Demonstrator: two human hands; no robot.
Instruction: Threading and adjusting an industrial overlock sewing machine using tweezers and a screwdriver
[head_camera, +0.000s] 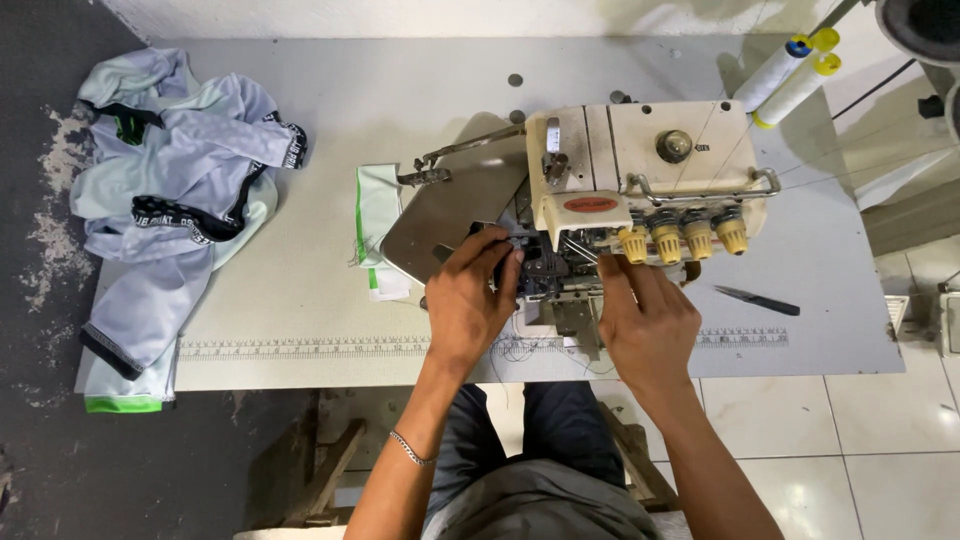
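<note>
A cream overlock sewing machine (650, 165) stands on a pale grey table (320, 310). My left hand (470, 300) reaches into its needle and presser-foot area (545, 265), fingertips pinched at the dark mechanism. Just to the right, my right hand (648, 322) rests below the machine's front, its fingers pointing up toward the same spot under the yellow tension knobs (680, 238). Whether either hand pinches a thread cannot be made out. A small white and green fabric piece (378, 225) lies left of the machine's metal plate.
A heap of pale grey garments with black and green trim (170, 190) hangs over the table's left end. Two thread cones with yellow tops (790, 75) stand at the back right. Dark snips (758, 299) lie right of the machine. A ruler strip (300, 347) runs along the front edge.
</note>
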